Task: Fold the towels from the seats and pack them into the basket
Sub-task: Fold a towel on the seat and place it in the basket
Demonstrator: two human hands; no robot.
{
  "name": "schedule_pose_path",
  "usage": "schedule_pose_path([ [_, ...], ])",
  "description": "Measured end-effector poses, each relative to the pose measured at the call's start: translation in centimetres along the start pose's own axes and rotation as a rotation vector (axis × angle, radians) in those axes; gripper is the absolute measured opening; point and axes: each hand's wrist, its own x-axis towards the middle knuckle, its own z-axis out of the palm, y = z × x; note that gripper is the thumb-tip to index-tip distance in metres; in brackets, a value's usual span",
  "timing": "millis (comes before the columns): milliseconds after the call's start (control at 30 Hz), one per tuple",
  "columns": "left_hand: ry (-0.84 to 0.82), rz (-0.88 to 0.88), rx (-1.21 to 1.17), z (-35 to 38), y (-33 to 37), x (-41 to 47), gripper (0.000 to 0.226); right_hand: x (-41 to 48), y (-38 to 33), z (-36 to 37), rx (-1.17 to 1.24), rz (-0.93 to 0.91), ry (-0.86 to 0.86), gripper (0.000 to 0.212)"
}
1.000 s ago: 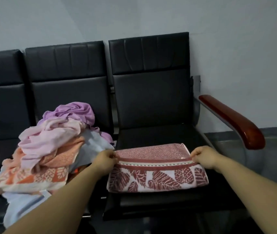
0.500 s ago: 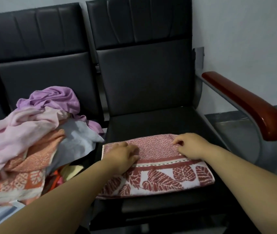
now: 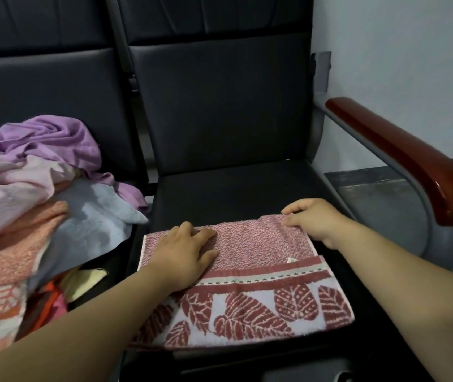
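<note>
The towel (image 3: 247,252) lies long axis left-to-right under both hands: left hand (image 3: 184,255) pressing flat on its left half, right hand (image 3: 313,219) pinching its far-right corner.

The towel (image 3: 258,271) lies on the right chair (image 3: 233,194), at the front of its seat, with the back half of the seat behind it bare. The left hand (image 3: 184,257) rests flat on the towel's left part, and the right hand (image 3: 316,219) grips its far right corner. On the left chair (image 3: 40,86) sits a pile (image 3: 26,202) of towels, perhaps with more cloths under its near edge. The armrest (image 3: 407,158) stands right of the towel, before the wall (image 3: 399,51).
</note>
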Motion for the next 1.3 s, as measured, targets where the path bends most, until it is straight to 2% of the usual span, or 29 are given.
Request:
schedule_pose_path([
  [100,0.002,-0.007,0.010,0.2,-0.1,-0.1,0.073,0.8,0.8,-0.1,0.160,0.081,0.121,0.020],
  [167,0.000,-0.021,0.010,0.2,0.1,-0.1,0.072,1.1,1.3,-0.3,0.165,0.114,0.177,0.020],
  [233,-0.008,-0.037,0.000,0.0,0.2,-0.1,0.066,1.0,1.5,-0.3,-0.007,0.049,0.224,0.014],
  [333,-0.026,-0.057,-0.048,-1.1,0.4,-0.3,0.057,-0.7,0.3,-0.3,-0.383,-0.227,0.284,0.013],
  [367,-0.018,-0.057,-0.073,-1.8,0.4,-0.4,0.051,-1.6,-0.5,-0.5,-0.417,-0.305,0.233,0.014],
  [433,-0.016,-0.052,-0.193,-3.1,0.4,-0.8,0.039,-3.6,-1.6,-0.8,-0.450,-0.380,-0.024,0.017],
  [500,-0.109,-0.030,-0.357,-4.3,-0.1,-1.7,0.027,-5.2,-1.9,-0.9,-0.605,-0.292,-0.353,0.028],
  [533,-0.192,0.003,-0.393,-4.7,-0.5,-2.2,0.023,-5.7,-1.7,-0.7,-0.733,-0.249,-0.458,0.036],
  [600,-0.332,0.054,-0.374,-5.1,-1.4,-3.3,0.023,-6.3,-1.2,-0.4,-0.928,-0.239,-0.495,0.048],
  [667,-0.382,0.031,-0.342,-5.3,-2.5,-3.9,0.027,-6.6,-1.1,-0.2,-0.960,-0.253,-0.465,0.052],
  [833,-0.409,-0.063,-0.354,-5.7,-4.3,-4.7,0.029,-7.0,-1.0,-0.7,-0.916,-0.216,-0.483,0.037],
  [900,-0.364,-0.081,-0.394,-5.6,-4.6,-5.1,0.024,-7.1,-0.8,-1.3,-0.819,-0.189,-0.478,0.033],
  [1067,-0.234,-0.199,-0.769,-6.5,-5.8,-6.6,0.023,-8.1,-1.3,-2.9,-0.407,-0.094,-0.477,0.027],
  [1200,-0.028,-0.312,-1.168,-7.2,-6.1,-7.1,0.017,-8.3,-2.2,-3.1,-0.023,-0.073,-0.304,0.026],
  [1300,0.129,-0.374,-1.265,-7.7,-5.8,-6.5,0.015,-7.5,-2.9,-2.7,0.152,-0.089,-0.172,0.026],
])
